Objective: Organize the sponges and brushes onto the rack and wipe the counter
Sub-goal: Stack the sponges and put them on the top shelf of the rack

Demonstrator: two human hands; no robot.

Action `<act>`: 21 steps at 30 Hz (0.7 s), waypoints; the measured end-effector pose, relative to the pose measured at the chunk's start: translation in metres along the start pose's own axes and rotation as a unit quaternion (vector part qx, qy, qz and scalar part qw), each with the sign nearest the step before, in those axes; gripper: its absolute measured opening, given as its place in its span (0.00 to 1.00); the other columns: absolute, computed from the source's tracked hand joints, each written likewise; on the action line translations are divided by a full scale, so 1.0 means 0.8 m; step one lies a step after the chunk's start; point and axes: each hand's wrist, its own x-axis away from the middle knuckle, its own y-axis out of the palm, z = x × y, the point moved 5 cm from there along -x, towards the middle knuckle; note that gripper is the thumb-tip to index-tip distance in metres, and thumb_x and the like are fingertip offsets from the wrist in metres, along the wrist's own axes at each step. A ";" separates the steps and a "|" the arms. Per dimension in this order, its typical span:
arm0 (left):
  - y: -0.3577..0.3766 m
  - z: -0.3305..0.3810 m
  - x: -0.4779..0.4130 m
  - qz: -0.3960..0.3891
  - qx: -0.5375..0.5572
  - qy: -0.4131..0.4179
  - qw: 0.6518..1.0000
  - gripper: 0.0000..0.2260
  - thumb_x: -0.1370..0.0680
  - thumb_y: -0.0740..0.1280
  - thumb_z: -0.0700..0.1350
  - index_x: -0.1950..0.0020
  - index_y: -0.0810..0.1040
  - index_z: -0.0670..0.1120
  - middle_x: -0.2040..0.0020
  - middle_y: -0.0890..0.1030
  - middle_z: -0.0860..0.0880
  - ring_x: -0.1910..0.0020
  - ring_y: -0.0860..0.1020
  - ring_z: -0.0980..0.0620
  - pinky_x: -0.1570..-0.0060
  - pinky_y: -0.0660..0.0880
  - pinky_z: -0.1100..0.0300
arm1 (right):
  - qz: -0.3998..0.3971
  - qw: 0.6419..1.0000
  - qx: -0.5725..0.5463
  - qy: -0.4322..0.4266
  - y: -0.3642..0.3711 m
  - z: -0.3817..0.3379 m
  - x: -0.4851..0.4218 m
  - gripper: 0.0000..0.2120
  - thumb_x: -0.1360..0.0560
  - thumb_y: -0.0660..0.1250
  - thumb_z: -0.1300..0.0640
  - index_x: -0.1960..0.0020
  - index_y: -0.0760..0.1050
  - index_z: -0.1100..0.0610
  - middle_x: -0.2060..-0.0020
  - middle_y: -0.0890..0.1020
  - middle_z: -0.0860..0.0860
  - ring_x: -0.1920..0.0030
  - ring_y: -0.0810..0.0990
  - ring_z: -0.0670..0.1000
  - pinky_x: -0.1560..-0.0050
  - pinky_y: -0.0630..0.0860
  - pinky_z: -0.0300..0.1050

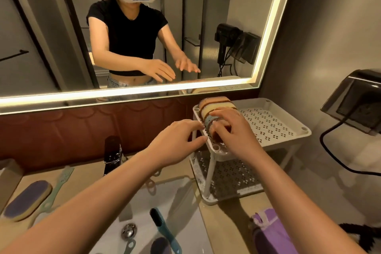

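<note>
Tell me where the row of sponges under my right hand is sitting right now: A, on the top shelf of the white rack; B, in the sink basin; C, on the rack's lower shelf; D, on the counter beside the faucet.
A: the sponges stand on edge in a row at the left end of the white rack's top shelf, with the fingers of the right hand curled over them.

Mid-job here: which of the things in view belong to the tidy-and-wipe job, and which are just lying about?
Job: rack; racked sponges, gripped by the right hand; left hand at the rack's edge; loose sponge; mint-green brush handle; teal brush in the sink; purple cloth.
Just there: faucet; mirror; dark wall box with cable.
</note>
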 end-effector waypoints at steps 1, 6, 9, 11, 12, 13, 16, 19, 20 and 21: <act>-0.006 -0.003 0.016 -0.010 -0.002 0.000 1.000 0.17 0.22 0.61 0.55 0.35 0.74 0.50 0.39 0.77 0.53 0.40 0.74 0.57 0.40 0.71 0.60 | -0.012 1.000 -0.001 -0.019 0.007 -0.015 0.011 0.13 0.22 0.61 0.53 0.38 0.74 0.49 0.35 0.73 0.47 0.31 0.65 0.48 0.30 0.62 0.53; -0.021 -0.040 0.090 -0.054 0.016 -0.050 0.997 0.15 0.22 0.61 0.55 0.39 0.77 0.50 0.44 0.80 0.55 0.47 0.77 0.60 0.45 0.74 0.62 | -0.063 0.996 -0.021 -0.051 0.046 -0.059 0.058 0.11 0.22 0.61 0.55 0.41 0.76 0.51 0.44 0.78 0.45 0.40 0.71 0.44 0.39 0.66 0.38; -0.011 -0.071 0.136 -0.084 0.039 -0.093 0.991 0.15 0.22 0.62 0.53 0.39 0.76 0.49 0.46 0.81 0.54 0.49 0.78 0.60 0.47 0.74 0.64 | -0.107 0.993 -0.048 -0.028 0.089 -0.061 0.087 0.11 0.22 0.62 0.57 0.42 0.77 0.53 0.47 0.79 0.45 0.44 0.75 0.44 0.43 0.70 0.39; 0.003 -0.095 0.167 -0.104 0.048 -0.129 0.985 0.14 0.22 0.62 0.52 0.39 0.76 0.48 0.46 0.80 0.52 0.48 0.78 0.58 0.47 0.74 0.63 | -0.142 0.988 -0.058 -0.007 0.123 -0.056 0.107 0.11 0.22 0.62 0.58 0.42 0.78 0.54 0.49 0.80 0.45 0.48 0.76 0.42 0.48 0.71 0.36; 0.010 -0.106 0.180 -0.113 0.050 -0.145 0.982 0.15 0.22 0.62 0.52 0.39 0.76 0.48 0.45 0.80 0.52 0.48 0.77 0.57 0.47 0.74 0.63 | -0.158 0.986 -0.061 0.004 0.139 -0.053 0.117 0.11 0.22 0.62 0.58 0.43 0.78 0.54 0.50 0.80 0.44 0.49 0.76 0.42 0.49 0.71 0.35; 0.021 -0.118 0.197 -0.124 0.054 -0.166 0.977 0.15 0.22 0.62 0.53 0.38 0.75 0.49 0.45 0.80 0.52 0.48 0.77 0.57 0.48 0.74 0.63 | -0.177 0.982 -0.068 0.020 0.159 -0.050 0.130 0.11 0.23 0.62 0.57 0.43 0.78 0.54 0.51 0.80 0.44 0.50 0.76 0.42 0.50 0.72 0.35; 0.056 -0.150 0.235 -0.152 0.083 -0.216 0.961 0.15 0.22 0.62 0.53 0.39 0.75 0.48 0.46 0.79 0.52 0.48 0.77 0.56 0.49 0.74 0.61 | -0.237 0.966 -0.078 0.065 0.217 -0.034 0.169 0.10 0.23 0.63 0.57 0.44 0.78 0.54 0.51 0.81 0.46 0.51 0.78 0.46 0.47 0.75 0.42; 0.103 -0.174 0.270 -0.180 0.134 -0.266 0.937 0.14 0.22 0.62 0.53 0.40 0.77 0.48 0.46 0.80 0.50 0.48 0.78 0.53 0.45 0.75 0.55 | -0.303 0.945 -0.062 0.109 0.278 -0.014 0.216 0.10 0.23 0.62 0.55 0.44 0.77 0.51 0.50 0.82 0.49 0.49 0.79 0.50 0.46 0.77 0.51; 0.120 -0.181 0.280 -0.186 0.152 -0.283 0.928 0.14 0.22 0.62 0.53 0.41 0.77 0.48 0.46 0.80 0.50 0.47 0.77 0.52 0.45 0.74 0.55 | -0.320 0.938 -0.054 0.122 0.296 -0.007 0.229 0.10 0.24 0.61 0.54 0.45 0.77 0.49 0.52 0.83 0.49 0.51 0.80 0.50 0.47 0.77 0.52; 0.137 -0.187 0.290 -0.195 0.167 -0.302 0.918 0.13 0.22 0.62 0.52 0.42 0.77 0.47 0.47 0.79 0.50 0.47 0.77 0.51 0.45 0.74 0.56 | -0.336 0.930 -0.052 0.138 0.312 0.000 0.241 0.10 0.24 0.60 0.54 0.46 0.77 0.48 0.55 0.82 0.48 0.53 0.80 0.50 0.49 0.78 0.52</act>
